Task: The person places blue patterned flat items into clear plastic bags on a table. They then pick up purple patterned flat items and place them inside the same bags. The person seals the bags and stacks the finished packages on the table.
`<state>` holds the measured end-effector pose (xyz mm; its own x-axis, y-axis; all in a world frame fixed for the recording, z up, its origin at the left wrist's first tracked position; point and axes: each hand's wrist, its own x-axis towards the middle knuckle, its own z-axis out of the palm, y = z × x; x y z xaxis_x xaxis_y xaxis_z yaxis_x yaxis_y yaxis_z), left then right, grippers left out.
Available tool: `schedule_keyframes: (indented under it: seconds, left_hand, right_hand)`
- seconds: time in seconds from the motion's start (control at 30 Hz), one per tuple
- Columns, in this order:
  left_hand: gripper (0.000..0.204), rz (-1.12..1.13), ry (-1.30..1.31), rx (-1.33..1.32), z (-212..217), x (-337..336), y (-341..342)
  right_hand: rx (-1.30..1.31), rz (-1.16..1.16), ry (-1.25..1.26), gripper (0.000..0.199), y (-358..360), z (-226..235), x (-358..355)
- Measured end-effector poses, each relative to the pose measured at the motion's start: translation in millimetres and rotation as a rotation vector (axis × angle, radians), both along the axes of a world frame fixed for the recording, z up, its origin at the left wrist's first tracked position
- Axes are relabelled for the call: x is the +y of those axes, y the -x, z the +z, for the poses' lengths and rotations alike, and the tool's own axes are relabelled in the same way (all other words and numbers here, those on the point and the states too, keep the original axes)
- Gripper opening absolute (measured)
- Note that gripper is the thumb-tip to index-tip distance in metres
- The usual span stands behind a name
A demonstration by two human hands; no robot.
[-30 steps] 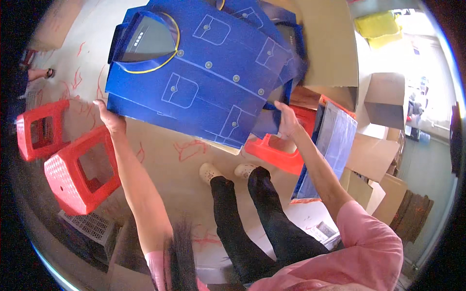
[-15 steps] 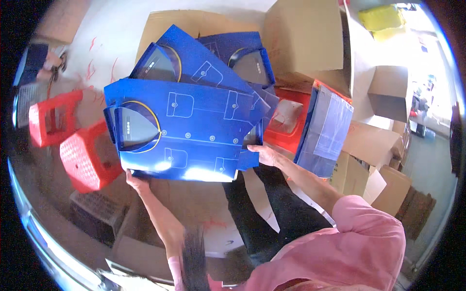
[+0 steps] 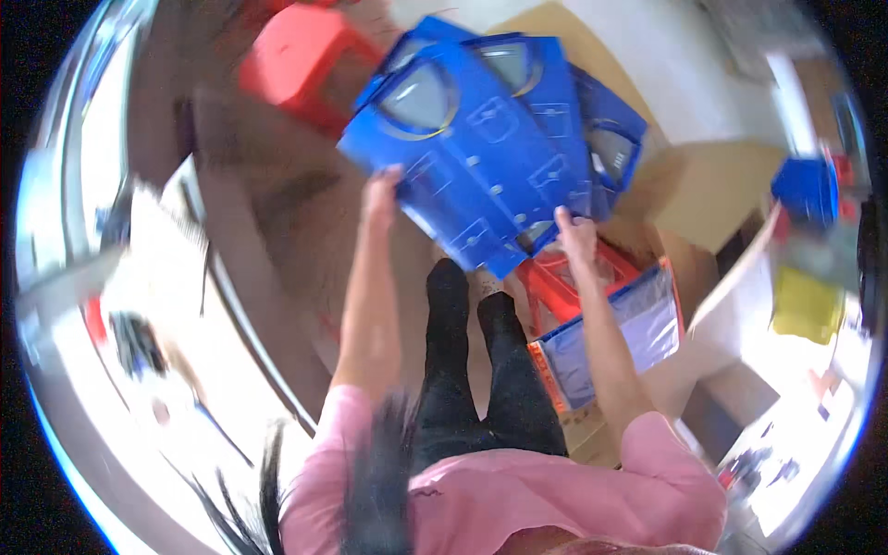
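Before me is a fanned stack of flat blue shirt-shaped cartons (image 3: pixel 523 120), printed with pockets, buttons and a yellow-edged collar opening. The front carton (image 3: pixel 462 153) lies tilted over the others, its lower edge toward me. My left hand (image 3: pixel 381 192) grips its left edge, fingers mostly hidden behind it. At the right lower corner of the stack, my right hand (image 3: pixel 576 233) is closed on the cartons with the thumb on top. How many cartons each hand holds cannot be made out.
A red plastic stool (image 3: pixel 296 69) stands at upper left, and another red stool (image 3: pixel 592 282) is below my right hand. Beside my right forearm is a clear plastic-covered package (image 3: pixel 624 338) with blue and orange edges. Cardboard (image 3: pixel 712 190) and a yellow bundle (image 3: pixel 807 305) lie to the right.
The whole view has turned, so the surroundings appear swung clockwise. The front carton now slants down to the right, and the stack sits higher in view. Both hands keep their hold.
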<state>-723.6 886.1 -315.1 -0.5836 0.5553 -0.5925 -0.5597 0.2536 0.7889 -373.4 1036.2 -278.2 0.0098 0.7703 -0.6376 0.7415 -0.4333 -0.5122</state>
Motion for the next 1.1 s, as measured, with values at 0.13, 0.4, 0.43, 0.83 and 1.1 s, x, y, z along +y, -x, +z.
schedule_keyframes:
  seconds: [0.13, 0.4, 0.43, 0.83, 1.1]
  left_hand:
    - [0.033, -0.013, 0.156, 0.159, 14.7, 2.9, -73.6]
    - [0.011, 0.424, 0.078, 0.546, 105.7, 1.9, -170.4]
    - [0.012, 0.462, -0.090, 0.434, 120.5, -4.1, -178.2]
    - [0.021, 0.415, -0.447, 0.467, 356.7, -305.9, -272.9]
    - [0.033, 0.603, 0.499, 0.692, 366.9, -466.4, -339.1]
  right_hand:
    - [0.079, -0.042, -0.119, 0.076, 6.7, -13.1, 5.8]
    - [0.316, 0.056, -0.274, 0.065, -9.2, 15.1, -16.3]
    - [0.348, -0.074, 0.045, 0.078, -2.2, 52.0, -32.2]
    - [0.930, 0.589, -0.110, 0.054, -39.0, 253.3, -220.1]
    - [0.940, 0.592, 0.535, 0.028, -4.6, 238.0, -321.8]
